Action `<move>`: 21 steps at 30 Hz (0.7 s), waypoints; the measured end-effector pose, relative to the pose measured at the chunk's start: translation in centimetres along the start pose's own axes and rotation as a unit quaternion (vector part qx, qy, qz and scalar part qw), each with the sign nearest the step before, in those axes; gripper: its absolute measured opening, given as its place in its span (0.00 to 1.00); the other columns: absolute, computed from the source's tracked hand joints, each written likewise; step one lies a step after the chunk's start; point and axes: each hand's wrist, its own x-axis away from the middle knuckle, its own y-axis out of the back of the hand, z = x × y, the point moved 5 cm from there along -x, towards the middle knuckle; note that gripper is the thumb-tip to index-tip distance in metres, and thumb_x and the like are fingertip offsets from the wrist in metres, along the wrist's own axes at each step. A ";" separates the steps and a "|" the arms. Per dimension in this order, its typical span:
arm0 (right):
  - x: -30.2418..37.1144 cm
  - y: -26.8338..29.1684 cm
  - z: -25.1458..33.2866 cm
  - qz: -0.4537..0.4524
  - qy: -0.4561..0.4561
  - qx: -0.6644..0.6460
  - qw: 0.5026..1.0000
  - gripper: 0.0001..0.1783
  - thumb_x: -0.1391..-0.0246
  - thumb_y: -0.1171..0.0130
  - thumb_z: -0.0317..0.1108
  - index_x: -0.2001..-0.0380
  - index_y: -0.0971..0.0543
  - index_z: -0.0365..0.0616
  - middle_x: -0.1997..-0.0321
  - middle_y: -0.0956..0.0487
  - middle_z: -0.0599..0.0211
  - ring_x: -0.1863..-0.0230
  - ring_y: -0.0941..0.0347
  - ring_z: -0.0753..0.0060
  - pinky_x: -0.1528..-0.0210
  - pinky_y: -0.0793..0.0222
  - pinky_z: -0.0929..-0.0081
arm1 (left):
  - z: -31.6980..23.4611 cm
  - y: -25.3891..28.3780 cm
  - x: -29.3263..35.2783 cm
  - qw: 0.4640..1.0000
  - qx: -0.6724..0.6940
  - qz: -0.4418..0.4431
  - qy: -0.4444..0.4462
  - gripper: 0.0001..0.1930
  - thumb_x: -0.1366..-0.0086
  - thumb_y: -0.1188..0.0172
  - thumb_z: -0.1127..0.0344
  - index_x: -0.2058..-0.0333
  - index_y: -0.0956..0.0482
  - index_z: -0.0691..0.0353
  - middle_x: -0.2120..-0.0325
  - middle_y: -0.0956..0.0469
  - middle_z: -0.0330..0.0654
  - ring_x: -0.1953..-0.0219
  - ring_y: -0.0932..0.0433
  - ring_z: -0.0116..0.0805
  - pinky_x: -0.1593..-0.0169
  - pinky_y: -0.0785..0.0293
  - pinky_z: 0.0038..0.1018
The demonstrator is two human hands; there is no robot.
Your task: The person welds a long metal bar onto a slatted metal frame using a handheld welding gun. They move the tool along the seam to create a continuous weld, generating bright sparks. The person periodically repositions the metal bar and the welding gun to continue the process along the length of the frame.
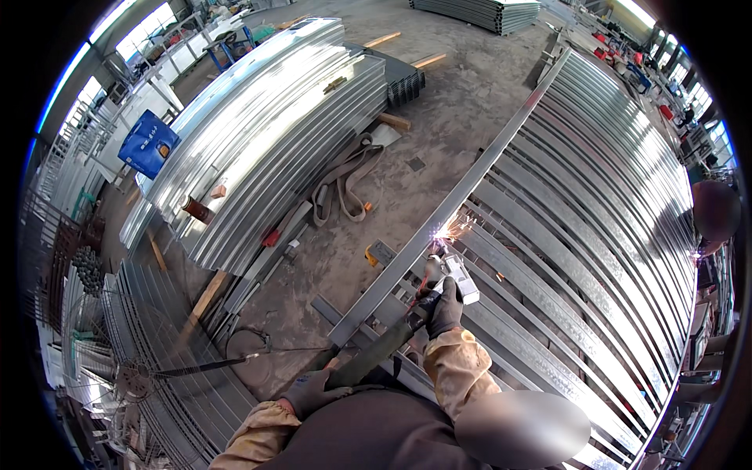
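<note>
My right hand (446, 307), in a dark glove, grips the handle of a welding torch (429, 286) whose tip meets a long galvanised steel rail (470, 184). Bright sparks (448, 229) fly at the contact point. My left hand (312, 390), also gloved, supports the torch's thick green cable sleeve (374, 354) lower down near my body. The rail runs diagonally along the left edge of a frame of many parallel steel bars (580, 204).
A big stack of galvanised profiles (266, 133) lies to the left, with grey lifting straps (341, 184) on the concrete floor between. Wooden blocks, a blue box (147, 142) and more steel racks (86, 313) sit at far left. Another person's head (714, 211) shows at right.
</note>
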 end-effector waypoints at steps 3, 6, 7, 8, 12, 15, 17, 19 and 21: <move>-0.2 0.3 -0.2 0.001 -0.012 0.001 1.000 0.24 0.34 0.45 0.52 0.62 0.24 0.36 0.76 0.21 0.54 0.78 0.22 0.59 0.75 0.22 0.62 | -0.2 0.0 0.1 1.000 0.004 -0.001 -0.004 0.35 0.42 0.33 0.42 0.47 0.23 0.66 0.57 0.18 0.58 0.53 0.18 0.51 0.52 0.25 0.39; -0.5 0.6 -0.4 0.005 -0.006 0.000 1.000 0.24 0.34 0.45 0.51 0.61 0.24 0.36 0.75 0.20 0.54 0.78 0.22 0.58 0.75 0.22 0.62 | 0.0 -0.2 0.1 1.000 0.012 -0.005 -0.009 0.34 0.42 0.33 0.42 0.47 0.23 0.66 0.57 0.18 0.58 0.54 0.18 0.51 0.52 0.25 0.38; -0.5 0.6 -0.5 0.009 -0.003 0.000 1.000 0.24 0.34 0.45 0.51 0.61 0.24 0.36 0.75 0.20 0.54 0.78 0.22 0.58 0.75 0.22 0.62 | 0.0 -0.3 0.2 1.000 0.011 -0.004 -0.003 0.34 0.42 0.33 0.42 0.47 0.23 0.66 0.57 0.18 0.57 0.53 0.18 0.50 0.52 0.25 0.38; -0.5 0.7 -0.5 0.008 -0.002 0.001 1.000 0.24 0.34 0.45 0.51 0.61 0.24 0.36 0.75 0.20 0.54 0.78 0.22 0.58 0.75 0.22 0.62 | 0.0 -0.3 0.3 1.000 0.010 -0.004 0.002 0.34 0.42 0.33 0.42 0.47 0.23 0.66 0.57 0.18 0.57 0.53 0.18 0.50 0.51 0.25 0.38; 0.2 0.2 -0.2 0.005 0.003 -0.001 1.000 0.22 0.34 0.45 0.50 0.60 0.25 0.37 0.74 0.21 0.56 0.77 0.22 0.59 0.75 0.22 0.61 | 0.5 -0.5 0.3 1.000 0.002 0.001 0.004 0.35 0.42 0.33 0.42 0.47 0.24 0.66 0.57 0.18 0.58 0.53 0.18 0.50 0.51 0.25 0.38; 0.3 0.3 -0.3 -0.002 -0.002 -0.005 1.000 0.21 0.34 0.45 0.49 0.59 0.25 0.37 0.74 0.21 0.56 0.77 0.22 0.59 0.75 0.22 0.61 | 0.3 -0.3 0.5 1.000 0.006 -0.002 0.004 0.35 0.42 0.33 0.42 0.47 0.24 0.66 0.56 0.18 0.58 0.52 0.18 0.50 0.50 0.25 0.39; 0.3 0.3 -0.3 -0.004 -0.001 -0.010 1.000 0.21 0.34 0.45 0.49 0.59 0.26 0.37 0.74 0.22 0.57 0.77 0.22 0.59 0.75 0.22 0.60 | 0.3 -0.4 0.5 1.000 0.014 -0.003 0.002 0.35 0.42 0.33 0.42 0.47 0.24 0.66 0.57 0.18 0.58 0.52 0.18 0.51 0.51 0.25 0.39; 1.7 -0.8 0.4 0.001 0.005 -0.017 1.000 0.21 0.34 0.46 0.49 0.59 0.26 0.37 0.74 0.22 0.56 0.77 0.22 0.59 0.75 0.22 0.61 | 0.5 -0.4 0.6 1.000 0.014 -0.006 0.001 0.35 0.42 0.33 0.42 0.47 0.24 0.66 0.57 0.18 0.58 0.53 0.18 0.51 0.51 0.25 0.39; 1.7 -0.7 0.3 -0.002 0.003 -0.015 1.000 0.21 0.34 0.46 0.49 0.59 0.26 0.37 0.74 0.22 0.56 0.77 0.22 0.58 0.75 0.22 0.60 | 0.5 -0.3 0.6 1.000 0.004 -0.008 -0.001 0.34 0.42 0.33 0.43 0.47 0.24 0.67 0.57 0.18 0.58 0.53 0.18 0.51 0.51 0.25 0.39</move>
